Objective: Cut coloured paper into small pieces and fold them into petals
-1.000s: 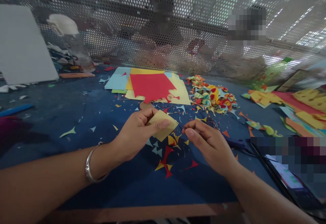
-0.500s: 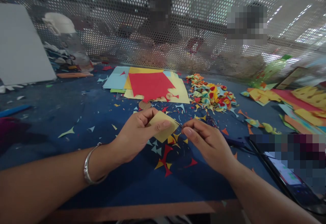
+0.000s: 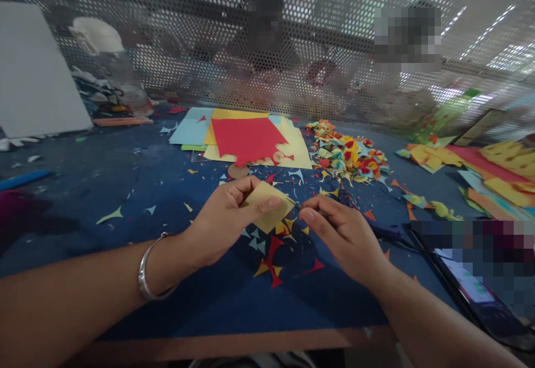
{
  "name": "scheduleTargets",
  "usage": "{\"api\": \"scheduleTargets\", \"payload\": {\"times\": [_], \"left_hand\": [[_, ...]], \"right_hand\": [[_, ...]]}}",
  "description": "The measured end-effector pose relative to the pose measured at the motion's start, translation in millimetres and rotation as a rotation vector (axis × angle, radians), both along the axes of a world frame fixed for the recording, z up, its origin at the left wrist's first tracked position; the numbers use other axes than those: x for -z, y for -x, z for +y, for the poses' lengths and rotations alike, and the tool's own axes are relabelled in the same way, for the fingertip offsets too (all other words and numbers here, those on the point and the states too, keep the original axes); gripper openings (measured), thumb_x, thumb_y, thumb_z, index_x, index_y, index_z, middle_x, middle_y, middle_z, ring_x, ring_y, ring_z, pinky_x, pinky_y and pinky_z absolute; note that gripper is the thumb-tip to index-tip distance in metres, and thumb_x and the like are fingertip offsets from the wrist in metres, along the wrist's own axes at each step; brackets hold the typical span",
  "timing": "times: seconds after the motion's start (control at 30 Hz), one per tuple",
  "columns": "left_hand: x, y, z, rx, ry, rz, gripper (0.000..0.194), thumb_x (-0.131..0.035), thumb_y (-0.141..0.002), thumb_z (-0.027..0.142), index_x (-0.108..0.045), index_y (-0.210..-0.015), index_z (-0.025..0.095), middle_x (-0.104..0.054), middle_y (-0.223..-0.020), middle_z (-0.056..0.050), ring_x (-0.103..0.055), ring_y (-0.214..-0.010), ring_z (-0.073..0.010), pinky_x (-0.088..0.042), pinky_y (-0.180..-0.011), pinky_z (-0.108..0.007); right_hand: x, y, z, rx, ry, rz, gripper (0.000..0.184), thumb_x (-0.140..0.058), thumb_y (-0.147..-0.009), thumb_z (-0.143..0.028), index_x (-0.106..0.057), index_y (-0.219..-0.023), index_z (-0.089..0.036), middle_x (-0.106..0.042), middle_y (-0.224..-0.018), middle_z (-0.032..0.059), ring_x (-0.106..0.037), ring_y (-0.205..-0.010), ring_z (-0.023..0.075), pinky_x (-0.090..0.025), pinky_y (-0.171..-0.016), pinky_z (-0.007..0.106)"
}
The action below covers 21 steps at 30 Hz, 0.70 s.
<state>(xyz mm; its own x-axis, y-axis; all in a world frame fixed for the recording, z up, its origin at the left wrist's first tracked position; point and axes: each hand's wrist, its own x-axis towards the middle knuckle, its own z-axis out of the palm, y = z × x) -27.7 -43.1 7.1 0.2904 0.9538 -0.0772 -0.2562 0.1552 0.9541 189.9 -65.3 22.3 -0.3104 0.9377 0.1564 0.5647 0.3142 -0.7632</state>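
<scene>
My left hand (image 3: 228, 217) is closed, pinching a small square of pale yellow paper (image 3: 265, 224) between thumb and fingers above the table. The fingers of my right hand (image 3: 334, 226) are closed on a thin dark pointed tool (image 3: 297, 204), whose tip lies against the right edge of the paper. Most of the tool is hidden by my fingers, so its kind does not show. Below the hands lie red paper scraps (image 3: 273, 256) with curved edges, among yellow and light blue ones.
Behind my hands are a red paper sheet (image 3: 248, 139) on other coloured sheets and a pile of small coloured paper pieces (image 3: 351, 156). A phone (image 3: 472, 290) lies at the right. A white board (image 3: 37, 72), a bottle (image 3: 121, 78) and a perforated screen (image 3: 179, 39) stand farther back.
Both hands keep nearly the same place and grip. The tool's tip has shifted very slightly at the paper's edge.
</scene>
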Motion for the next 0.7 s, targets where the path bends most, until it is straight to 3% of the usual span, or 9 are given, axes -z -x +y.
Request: {"api": "scheduleTargets", "payload": {"times": [0.7], "left_hand": [[-0.7, 0.3, 1.1, 0.066, 0.076, -0.029, 0.032, -0.088, -0.075, 0.036, -0.067, -0.086, 0.015, -0.073, -0.075, 0.001, -0.065, -0.064, -0.0091, -0.052, -0.061, -0.019]], "right_hand": [[2.2, 0.3, 2.3, -0.005, -0.016, -0.04, 0.038, -0.049, -0.102, -0.051, -0.059, -0.081, -0.021, -0.045, -0.062, -0.0049, -0.04, -0.057, 0.0095, -0.033, -0.053, 0.024]]}}
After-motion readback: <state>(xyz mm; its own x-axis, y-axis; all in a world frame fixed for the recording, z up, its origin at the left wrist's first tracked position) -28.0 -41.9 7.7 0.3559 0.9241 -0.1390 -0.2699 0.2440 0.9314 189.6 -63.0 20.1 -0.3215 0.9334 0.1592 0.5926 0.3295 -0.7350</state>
